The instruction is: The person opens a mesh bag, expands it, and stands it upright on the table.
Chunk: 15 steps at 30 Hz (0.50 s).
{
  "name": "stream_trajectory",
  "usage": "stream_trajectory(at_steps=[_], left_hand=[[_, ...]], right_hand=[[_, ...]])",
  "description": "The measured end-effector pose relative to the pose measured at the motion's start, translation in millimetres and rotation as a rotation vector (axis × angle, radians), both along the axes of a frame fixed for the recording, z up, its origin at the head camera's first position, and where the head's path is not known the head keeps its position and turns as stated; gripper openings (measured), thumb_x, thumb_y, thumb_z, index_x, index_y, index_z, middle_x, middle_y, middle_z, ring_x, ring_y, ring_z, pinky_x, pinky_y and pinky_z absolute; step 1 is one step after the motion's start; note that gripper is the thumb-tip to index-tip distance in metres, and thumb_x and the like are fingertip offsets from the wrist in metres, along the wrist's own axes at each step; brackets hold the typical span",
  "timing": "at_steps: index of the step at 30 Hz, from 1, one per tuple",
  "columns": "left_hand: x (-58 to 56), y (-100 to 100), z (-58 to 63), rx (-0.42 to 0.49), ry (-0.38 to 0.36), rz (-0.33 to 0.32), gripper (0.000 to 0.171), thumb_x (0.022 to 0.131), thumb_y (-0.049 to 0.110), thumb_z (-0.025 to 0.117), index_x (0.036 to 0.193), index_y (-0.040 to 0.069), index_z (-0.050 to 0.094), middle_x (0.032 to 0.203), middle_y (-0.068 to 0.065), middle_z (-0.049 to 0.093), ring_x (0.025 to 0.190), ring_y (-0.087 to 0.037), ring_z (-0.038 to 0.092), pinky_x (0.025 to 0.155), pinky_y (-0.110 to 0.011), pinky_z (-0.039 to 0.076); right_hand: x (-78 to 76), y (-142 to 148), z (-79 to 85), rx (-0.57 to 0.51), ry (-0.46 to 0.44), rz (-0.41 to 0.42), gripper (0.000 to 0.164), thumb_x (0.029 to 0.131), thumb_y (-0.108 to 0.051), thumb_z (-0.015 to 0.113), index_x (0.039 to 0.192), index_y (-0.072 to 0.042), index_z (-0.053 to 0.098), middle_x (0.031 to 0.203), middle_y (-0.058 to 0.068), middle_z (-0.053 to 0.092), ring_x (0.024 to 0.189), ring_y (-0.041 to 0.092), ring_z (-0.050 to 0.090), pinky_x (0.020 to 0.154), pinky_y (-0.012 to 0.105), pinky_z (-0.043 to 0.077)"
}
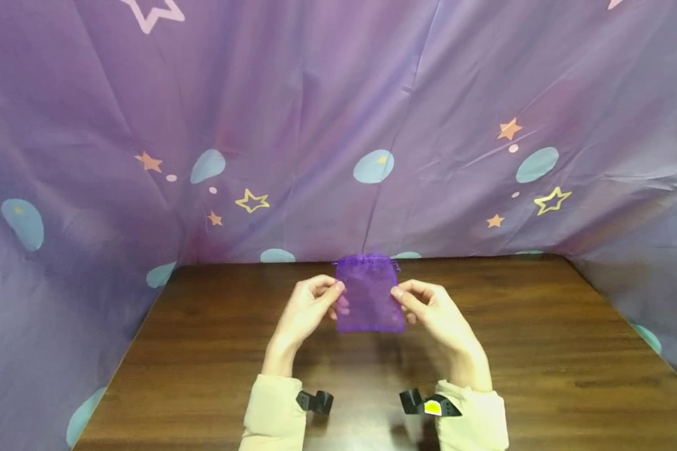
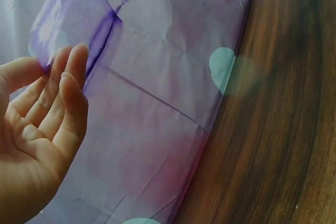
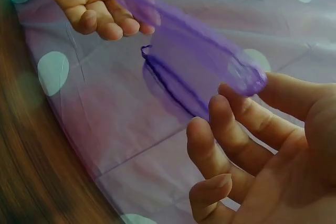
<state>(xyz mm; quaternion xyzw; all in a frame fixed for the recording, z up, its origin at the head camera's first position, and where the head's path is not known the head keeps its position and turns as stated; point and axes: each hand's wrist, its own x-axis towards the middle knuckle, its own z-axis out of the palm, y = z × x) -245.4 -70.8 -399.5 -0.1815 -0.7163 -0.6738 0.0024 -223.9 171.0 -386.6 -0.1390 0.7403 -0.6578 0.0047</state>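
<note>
1. The person's left hand [image 1: 309,308] pinches the sheer purple bag [image 1: 370,302] at its 9 o'clock edge, thumb against fingers; some fingertips show through the fabric.
2. The right hand [image 1: 439,314] pinches the opposite edge, at 3 o'clock, thumb on the near face.
3. The two pinches sit at matching height, probably because fabric this thin would sag or fold if held from one side alone.
4. The bag is held up over the brown table [image 1: 214,351], at the person's 12 o'clock, broad face toward the head camera, seemingly for a full view.
5. The drawstring [image 2: 104,44] crosses the bag's 12 o'clock end; gripping below it apparently leaves the mouth unpinched.
6. Patterned cloth [image 1: 316,125] hangs beyond, also at 12 o'clock.
</note>
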Motion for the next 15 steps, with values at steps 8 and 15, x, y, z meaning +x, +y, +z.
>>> stream_trajectory(at_steps=[8,15], left_hand=[[0.5,-0.4,4.0,0.057,0.002,0.012,0.023,0.101,0.018,0.055,0.101,-0.004,0.063,0.077,-0.015,0.069,0.063,-0.021,0.066,0.06,-0.044,0.054],[6.1,-6.7,3.2,0.005,-0.089,-0.171,0.029,0.101,0.02,0.057,0.103,-0.008,0.064,0.083,-0.018,0.069,0.07,-0.022,0.067,0.063,-0.034,0.054]], right_hand=[[-2.9,-2.6,1.4,-0.019,0.039,-0.05,0.024,0.098,-0.012,0.06,0.098,0.011,0.062,0.07,-0.001,0.055,0.056,0.006,0.046,0.049,0.02,0.039],[-1.4,-6.4,0.9,-0.056,0.031,-0.116,0.021,0.098,-0.011,0.059,0.098,0.01,0.062,0.069,-0.004,0.056,0.058,0.007,0.051,0.052,0.021,0.045]])
